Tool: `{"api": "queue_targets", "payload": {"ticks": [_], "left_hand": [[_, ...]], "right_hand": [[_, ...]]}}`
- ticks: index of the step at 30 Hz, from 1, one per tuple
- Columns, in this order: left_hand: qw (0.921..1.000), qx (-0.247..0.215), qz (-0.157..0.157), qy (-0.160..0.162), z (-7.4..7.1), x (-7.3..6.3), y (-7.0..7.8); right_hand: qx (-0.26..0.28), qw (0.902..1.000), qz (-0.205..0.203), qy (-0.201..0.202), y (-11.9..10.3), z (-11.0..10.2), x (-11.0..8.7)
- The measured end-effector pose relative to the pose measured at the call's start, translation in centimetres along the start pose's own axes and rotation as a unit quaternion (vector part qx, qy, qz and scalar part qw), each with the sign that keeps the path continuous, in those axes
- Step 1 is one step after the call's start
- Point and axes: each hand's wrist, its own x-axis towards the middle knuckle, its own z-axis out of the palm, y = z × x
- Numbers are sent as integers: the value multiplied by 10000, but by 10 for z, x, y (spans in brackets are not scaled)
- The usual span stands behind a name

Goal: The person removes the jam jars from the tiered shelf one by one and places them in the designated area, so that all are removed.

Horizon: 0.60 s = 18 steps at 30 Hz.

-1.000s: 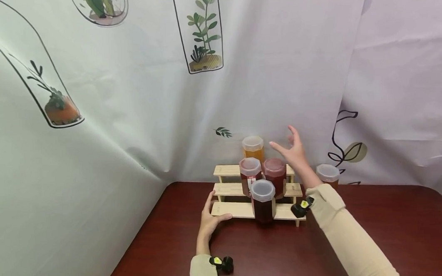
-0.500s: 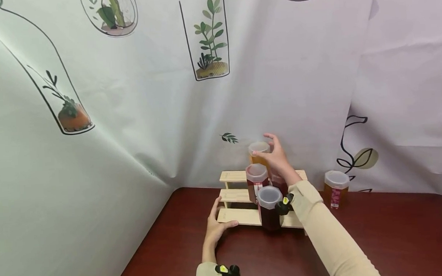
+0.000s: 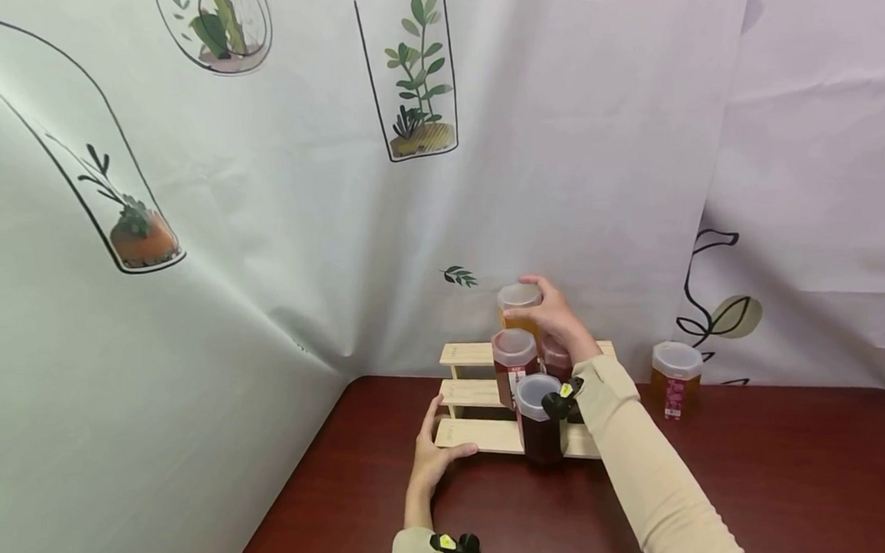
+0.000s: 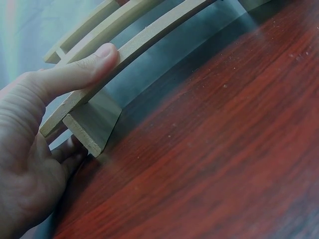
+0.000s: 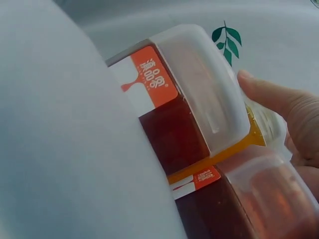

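Observation:
A three-step wooden stand (image 3: 475,435) sits on the table with lidded jars on its steps. My left hand (image 3: 428,461) grips its left end; in the left wrist view the thumb presses the front of the lowest slat (image 4: 149,40), with the fingers around the end. On the top step is an amber jar (image 3: 519,296), and my right hand (image 3: 557,314) grips it near the lid, thumb in front, fingers behind. A labelled red jar (image 3: 514,349) and a dark red jar (image 3: 556,354), partly hidden by the right hand, stand on the middle step. Lowest is a dark jar (image 3: 541,432).
Another amber jar (image 3: 676,374) with a pink label stands on the table (image 3: 782,459), right of the stand. A pale printed cloth (image 3: 595,177) hangs behind, and the left wall (image 3: 120,427) runs along the table's left side.
My right hand has moved left and down onto the amber jar, and its fingers have closed around it. My left hand keeps its place on the stand. The head view has shifted slightly.

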Motion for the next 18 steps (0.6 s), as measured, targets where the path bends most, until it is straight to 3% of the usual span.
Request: {"api": "queue_targets", "payload": {"ticks": [9, 18], "left_hand": [[10000, -43, 43, -29, 2, -2, -4], [10000, 73, 15, 17, 1, 1, -3]], "right_hand": [[-19, 9995, 264, 197, 2, 1, -1], [105, 9955, 522, 789, -1, 2, -2]]}}
